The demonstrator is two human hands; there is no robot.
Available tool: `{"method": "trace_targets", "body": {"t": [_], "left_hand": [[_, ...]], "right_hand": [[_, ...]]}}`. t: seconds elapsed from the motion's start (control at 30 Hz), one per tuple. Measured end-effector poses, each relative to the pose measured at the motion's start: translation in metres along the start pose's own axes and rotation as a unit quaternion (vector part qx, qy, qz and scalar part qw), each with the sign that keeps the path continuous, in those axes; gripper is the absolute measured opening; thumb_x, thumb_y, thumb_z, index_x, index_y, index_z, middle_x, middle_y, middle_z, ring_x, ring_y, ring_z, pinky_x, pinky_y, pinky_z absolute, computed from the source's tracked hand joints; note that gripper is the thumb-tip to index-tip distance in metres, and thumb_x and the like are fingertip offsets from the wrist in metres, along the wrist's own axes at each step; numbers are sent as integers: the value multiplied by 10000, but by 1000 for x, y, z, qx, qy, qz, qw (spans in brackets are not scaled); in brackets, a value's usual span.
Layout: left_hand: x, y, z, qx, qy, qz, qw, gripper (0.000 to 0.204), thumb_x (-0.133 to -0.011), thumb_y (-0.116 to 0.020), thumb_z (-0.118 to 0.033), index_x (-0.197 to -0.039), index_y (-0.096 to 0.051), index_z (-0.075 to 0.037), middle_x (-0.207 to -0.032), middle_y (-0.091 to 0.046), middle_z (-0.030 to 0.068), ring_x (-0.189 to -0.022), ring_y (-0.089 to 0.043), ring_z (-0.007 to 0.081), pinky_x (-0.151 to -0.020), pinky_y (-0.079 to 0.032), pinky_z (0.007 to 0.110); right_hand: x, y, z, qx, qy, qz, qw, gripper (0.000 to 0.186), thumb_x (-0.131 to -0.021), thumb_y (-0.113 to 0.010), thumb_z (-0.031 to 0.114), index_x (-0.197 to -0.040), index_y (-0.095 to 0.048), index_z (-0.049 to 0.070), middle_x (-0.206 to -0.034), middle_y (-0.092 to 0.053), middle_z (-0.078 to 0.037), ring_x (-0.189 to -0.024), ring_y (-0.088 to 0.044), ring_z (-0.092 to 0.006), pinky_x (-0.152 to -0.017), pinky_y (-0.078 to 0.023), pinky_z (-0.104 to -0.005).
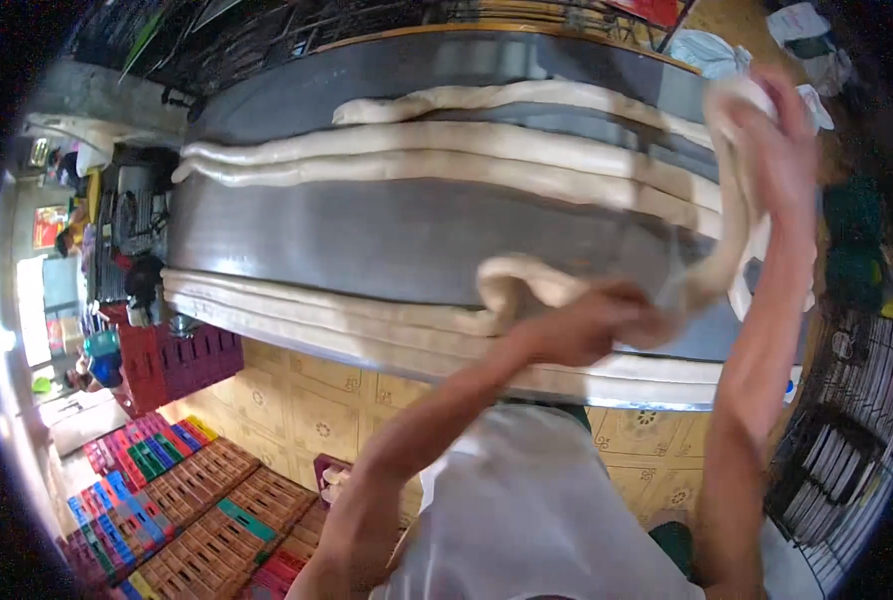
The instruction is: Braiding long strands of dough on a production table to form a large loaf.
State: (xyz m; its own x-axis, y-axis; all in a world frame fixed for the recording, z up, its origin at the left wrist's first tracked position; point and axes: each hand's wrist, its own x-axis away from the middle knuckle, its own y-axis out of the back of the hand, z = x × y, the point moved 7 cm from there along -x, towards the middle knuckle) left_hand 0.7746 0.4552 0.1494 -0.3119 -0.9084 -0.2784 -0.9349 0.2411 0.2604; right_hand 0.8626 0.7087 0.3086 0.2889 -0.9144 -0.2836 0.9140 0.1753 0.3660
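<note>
Prob. bakery wkshop, long dough ropes on lg dark table, stacked plastic crates, wire racks

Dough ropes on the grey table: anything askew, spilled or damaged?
One dough rope curls into a bend beside the left hand, odd against straight strands along the near edge of the table. No spill or tear is evident.

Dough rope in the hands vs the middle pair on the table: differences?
The held rope bends and loops; the middle pair runs nearly straight. The held rope is partly lifted between left hand and right hand; the middle pair lies on the table. Both are long and pale.
</note>
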Motion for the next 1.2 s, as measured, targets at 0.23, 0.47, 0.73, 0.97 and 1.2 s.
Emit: {"method": "trace_targets", "body": {"t": [0.23, 0.47, 0.73, 0.97, 1.2], "left_hand": [[50, -115, 63, 20, 54, -31, 998, 784, -858, -785, -88, -1587, -498, -45, -1680, -381, 259, -1593, -285, 482, -1316, -228, 618], [306, 122, 84, -457, 297, -159, 823, 690, -821, -885, -166, -1467, -650, -99, -1399, -681, 161, -1341, -584, 442, -1160, -450, 547], [312, 155, 86, -346, 298, -105, 883, 400, -887, -827, -136, -1283, -785, -100, -1168, -780, 110, -1115, -692, 358, -1057, -504, 502], [288, 115, 113, -453, 317, 79, 830, 837, -1040, -654, -477, -1725, -312, -140, -1793, -242, 197, -1600, -186, 604, -1293, -175, 724], [250, 135, 124, -483, 291, -58, 824, 785, -1094, -536, -510, -1699, -329, -54, -1764, -293, 231, -1592, -258, 552, -1269, -221, 723]], "right_hand": [[131, -218, -69, 377, 203, 311, 848, 677, -974, -711, 309, -1576, -518, 66, -1514, -565, -276, -1303, -607, -484, -1072, -527, -551], [338, -99, -175, 315, 52, 318, 892, 799, -830, -872, 313, -1524, -567, 60, -1583, -505, -218, -1474, -461, -460, -1177, -397, -610], [312, -41, -198, 169, -153, 424, 877, 375, -816, -909, 317, -1017, -710, 71, -783, -696, -136, -795, -697, -369, -855, -559, -488], [340, -83, -138, 534, -20, 322, 782, 985, -877, -803, 221, -1716, -307, 77, -1719, -357, -218, -1537, -423, -400, -1241, -320, -609], [369, -310, -107, 420, 88, 262, 864, 683, -1083, -558, 401, -1626, -429, 9, -1657, -452, -236, -1523, -423, -461, -1274, -298, -613]]}}
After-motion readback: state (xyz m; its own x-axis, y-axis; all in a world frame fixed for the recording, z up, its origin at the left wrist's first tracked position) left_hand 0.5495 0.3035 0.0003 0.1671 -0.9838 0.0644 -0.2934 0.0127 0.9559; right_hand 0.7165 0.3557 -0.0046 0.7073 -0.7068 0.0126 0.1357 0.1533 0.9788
